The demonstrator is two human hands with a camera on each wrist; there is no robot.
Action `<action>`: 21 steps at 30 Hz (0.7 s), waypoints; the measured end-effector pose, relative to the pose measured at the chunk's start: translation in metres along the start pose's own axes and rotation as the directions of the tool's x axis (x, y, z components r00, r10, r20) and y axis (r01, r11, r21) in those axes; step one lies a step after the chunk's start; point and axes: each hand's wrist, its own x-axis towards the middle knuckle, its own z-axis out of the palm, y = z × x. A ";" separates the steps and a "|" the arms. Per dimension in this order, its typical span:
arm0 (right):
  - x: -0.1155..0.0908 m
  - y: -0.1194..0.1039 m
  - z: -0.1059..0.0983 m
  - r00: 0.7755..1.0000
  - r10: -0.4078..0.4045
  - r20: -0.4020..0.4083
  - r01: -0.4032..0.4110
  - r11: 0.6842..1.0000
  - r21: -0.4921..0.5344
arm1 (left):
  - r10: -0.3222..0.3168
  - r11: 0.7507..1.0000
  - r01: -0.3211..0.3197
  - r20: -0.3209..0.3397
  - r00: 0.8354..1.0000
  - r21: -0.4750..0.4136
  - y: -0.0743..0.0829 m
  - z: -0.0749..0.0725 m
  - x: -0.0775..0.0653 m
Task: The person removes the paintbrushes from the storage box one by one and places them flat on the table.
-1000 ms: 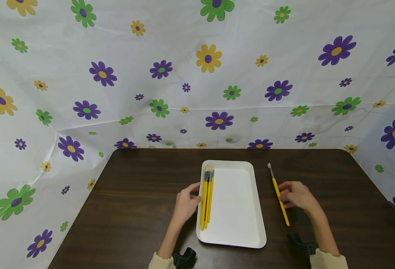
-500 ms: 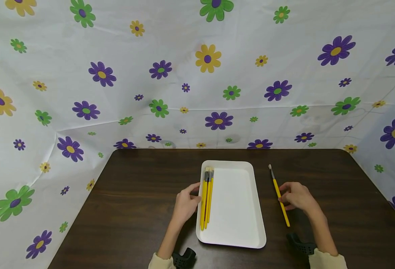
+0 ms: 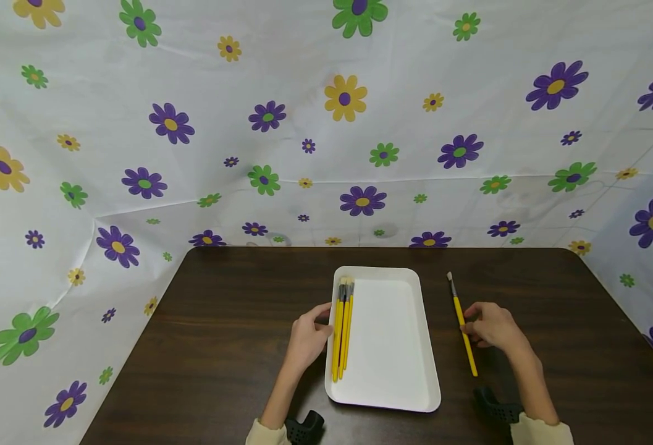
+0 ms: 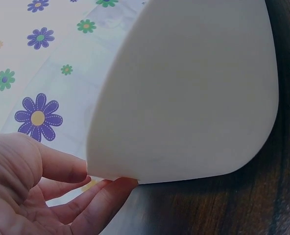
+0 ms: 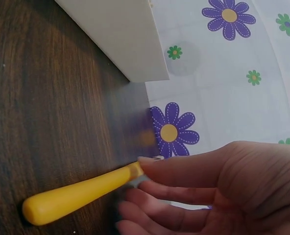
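On the right, my right hand (image 3: 492, 324) pinches a paintbrush (image 3: 456, 304) by the middle of its yellow handle, between thumb and fingers. Its pale bristles point away from me, and in the right wrist view the rounded handle end (image 5: 61, 198) lies close over the table. A white rectangular tray (image 3: 393, 334) stands in the middle. My left hand (image 3: 307, 337) grips its left side, with the thumb at the rim and fingers (image 4: 103, 203) at the lower edge in the left wrist view. Three yellow-handled paintbrushes (image 3: 341, 334) lie side by side along the tray's left wall, bristles at the far end.
The dark brown wooden table (image 3: 237, 321) reaches back to a white flowered cloth (image 3: 293, 136), which hangs behind and along both sides. Black wrist mounts (image 3: 305, 426) sit at both wrists, below cream sleeves (image 3: 543, 431).
The paintbrush in my right hand has turned slightly, its bristle end shifting a little to the right. My left hand and the tray stay where they were.
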 end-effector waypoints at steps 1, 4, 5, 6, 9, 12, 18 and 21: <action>0.000 0.000 0.000 1.000 0.006 -0.011 -0.006 1.000 -0.006 | 0.000 1.000 0.000 0.001 1.000 -0.001 0.000 0.000 0.000; 0.000 -0.001 0.000 0.999 0.008 -0.049 -0.009 1.000 -0.018 | -0.004 1.000 0.004 0.004 1.000 -0.003 0.000 0.000 0.000; -0.001 -0.002 -0.001 0.998 0.007 -0.065 -0.008 1.000 -0.018 | -0.005 1.000 0.005 0.006 1.000 -0.006 0.000 0.000 0.000; -0.001 -0.003 -0.001 0.997 0.004 -0.081 -0.005 1.000 -0.018 | -0.007 1.000 0.007 0.006 1.000 -0.008 0.000 0.000 0.000; -0.004 -0.006 -0.001 0.992 -0.023 -0.120 0.021 1.000 -0.018 | -0.006 1.000 0.006 0.005 1.000 -0.013 0.000 -0.001 -0.001; -0.009 -0.011 -0.002 0.985 -0.072 -0.160 0.068 0.997 -0.029 | -0.003 1.000 0.003 0.002 1.000 -0.007 0.000 -0.001 -0.001; -0.021 -0.030 0.001 0.954 -0.182 -0.240 0.180 0.983 -0.028 | 0.001 1.000 -0.001 0.004 1.000 -0.017 0.000 -0.001 -0.001; -0.027 -0.043 0.005 0.936 -0.237 -0.261 0.240 0.970 -0.018 | 0.007 1.000 -0.007 0.006 1.000 -0.023 0.000 -0.001 -0.001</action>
